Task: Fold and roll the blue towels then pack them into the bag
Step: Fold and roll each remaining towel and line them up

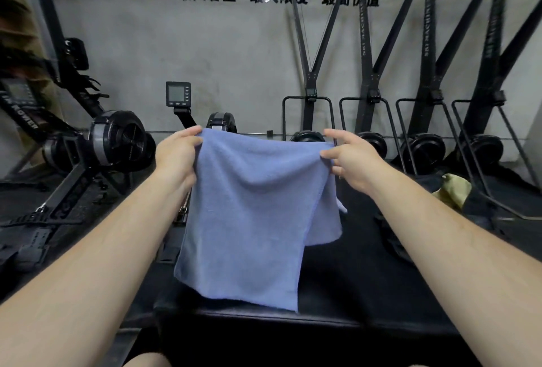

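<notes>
A blue towel [252, 214] hangs in the air in front of me, folded over once so a second layer shows behind its right edge. My left hand [176, 152] pinches its top left corner. My right hand [349, 161] pinches the top right corner, index finger stretched out. The towel's lower edge hangs just over a black padded surface [366, 284]. A dark bag-like shape [393, 237] lies on that surface, partly hidden behind my right forearm.
Rowing machines [117, 144] stand at the left and behind the towel, with a small monitor [178, 94]. Black ski-machine frames [425, 120] line the grey wall at the right. A yellow-green cloth [453, 188] lies on the floor at the right.
</notes>
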{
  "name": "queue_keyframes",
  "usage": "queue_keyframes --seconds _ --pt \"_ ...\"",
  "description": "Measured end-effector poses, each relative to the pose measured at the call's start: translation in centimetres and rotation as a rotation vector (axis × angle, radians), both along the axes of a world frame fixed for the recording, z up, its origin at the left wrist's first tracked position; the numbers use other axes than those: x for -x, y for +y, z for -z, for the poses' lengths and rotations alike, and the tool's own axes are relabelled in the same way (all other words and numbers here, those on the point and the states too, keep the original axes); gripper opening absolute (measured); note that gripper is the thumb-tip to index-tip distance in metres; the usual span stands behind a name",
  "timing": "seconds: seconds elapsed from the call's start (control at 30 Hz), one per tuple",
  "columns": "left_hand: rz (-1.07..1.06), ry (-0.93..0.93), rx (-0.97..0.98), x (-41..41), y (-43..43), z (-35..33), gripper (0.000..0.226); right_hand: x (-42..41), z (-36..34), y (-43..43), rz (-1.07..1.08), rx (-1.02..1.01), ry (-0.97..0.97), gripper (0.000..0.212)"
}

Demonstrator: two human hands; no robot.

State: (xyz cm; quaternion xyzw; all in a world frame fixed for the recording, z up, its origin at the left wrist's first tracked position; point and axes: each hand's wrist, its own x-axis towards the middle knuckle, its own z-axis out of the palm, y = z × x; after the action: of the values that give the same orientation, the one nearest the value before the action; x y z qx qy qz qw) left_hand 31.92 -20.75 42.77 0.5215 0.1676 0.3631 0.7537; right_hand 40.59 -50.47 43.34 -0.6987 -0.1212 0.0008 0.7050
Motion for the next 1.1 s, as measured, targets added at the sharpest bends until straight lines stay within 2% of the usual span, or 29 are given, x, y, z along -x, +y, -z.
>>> queue_keyframes --seconds 0.1,0.17,0.27,0.4,0.53,0.87,1.1 --pt "-0.003 -0.012 -0.004 0.4 0.0 -0.9 0.033 -0.1 -0.8 0.0 0.146 -0.022 -0.035 0.026" --pt "-0.003 -0.02 -0.024 0.8 -0.1 -1.2 0.034 0.0 -1.1 -0.2 0.186 -0.021 -0.043 0.017" --pt "-0.011 -0.016 -0.041 1.2 -0.1 -1.4 0.036 0.2 -1.3 -0.5 0.12 -0.001 -0.016 0.019" --pt "-0.027 -0.032 -0.015 1.4 -0.2 -1.6 0.032 0.4 -1.8 -0.7 0.054 -0.005 -0.035 0.036" --pt "-0.035 -0.104 0.022 1.2 -0.2 -2.0 0.022 0.7 -2.5 -0.7 0.097 -0.015 -0.057 0.035" --pt "-0.007 -0.082 -0.02 1.5 -1.1 -3.3 0.043 1.6 -3.4 -0.7 0.215 -0.049 -0.127 0.025" --pt "-0.006 -0.118 -0.043 1.7 -1.3 -3.4 0.04 1.9 -3.0 -1.1 0.259 -0.024 -0.211 0.029"
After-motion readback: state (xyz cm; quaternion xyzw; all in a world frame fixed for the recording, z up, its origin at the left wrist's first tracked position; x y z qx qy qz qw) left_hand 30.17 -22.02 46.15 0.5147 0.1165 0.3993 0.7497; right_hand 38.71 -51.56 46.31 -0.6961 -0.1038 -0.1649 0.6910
